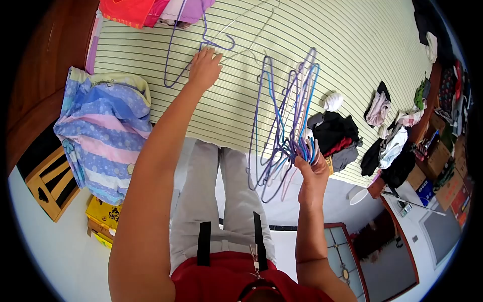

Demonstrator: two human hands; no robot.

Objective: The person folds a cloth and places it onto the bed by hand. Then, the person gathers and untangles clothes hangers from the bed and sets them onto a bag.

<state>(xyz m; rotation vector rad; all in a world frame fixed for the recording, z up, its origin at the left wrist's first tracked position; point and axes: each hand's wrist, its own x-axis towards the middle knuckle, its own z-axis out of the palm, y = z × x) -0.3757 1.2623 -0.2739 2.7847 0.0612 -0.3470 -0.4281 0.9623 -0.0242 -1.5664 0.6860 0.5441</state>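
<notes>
Hangers (291, 145) sit in a bunch in the closed right hand (313, 176), over the edge of the striped sheet (128, 53). The left hand (205, 68) touches a purple hanger (220, 48) lying on the sheet, beside a silver hanger (261, 31). I can't tell if its fingers grip.

1. A home, apparently a bedroom: a striped sheet (226, 108) covers a broad, bed-like surface across the centre.
2. Household laundry: clothes hangers (297, 148) at centre, folded clothes (338, 132) right of them, patterned fabric (108, 128) at left.
3. Domestic fittings: slatted wooden chair (56, 187) at lower left, wood-framed decorative glass panel (346, 264) at lower right.
</notes>
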